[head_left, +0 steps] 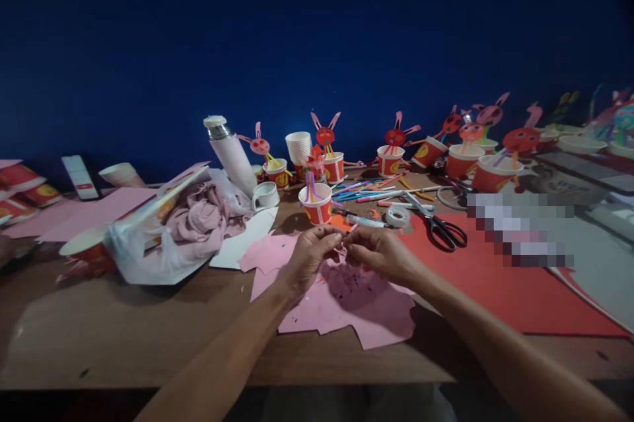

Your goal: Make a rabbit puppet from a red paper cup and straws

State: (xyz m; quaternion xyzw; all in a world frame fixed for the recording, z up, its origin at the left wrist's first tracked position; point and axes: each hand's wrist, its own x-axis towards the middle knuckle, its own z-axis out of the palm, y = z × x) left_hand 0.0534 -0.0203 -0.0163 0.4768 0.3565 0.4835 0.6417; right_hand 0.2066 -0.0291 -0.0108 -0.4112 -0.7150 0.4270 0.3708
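My left hand (317,253) and my right hand (379,250) meet above cut pink paper (356,316), each with fingers closed in a pinch. Between the fingertips a small pink paper piece (353,228) shows in part; the fingers cover most of it. Dark scraps lie on the pink paper below. Just beyond my hands stands a red and white paper cup (316,204) with purple strips rising from it. A roll of clear tape (397,216) and black-handled scissors (446,232) lie to the right of my right hand.
Several cups with paper rabbit heads (325,136) line the blue wall. Coloured sticks (369,191) lie behind my hands. Red card (515,293) spreads to the right. On the left are a plastic bag (143,253) with cloth, a thermos (232,158) and a phone (80,177).
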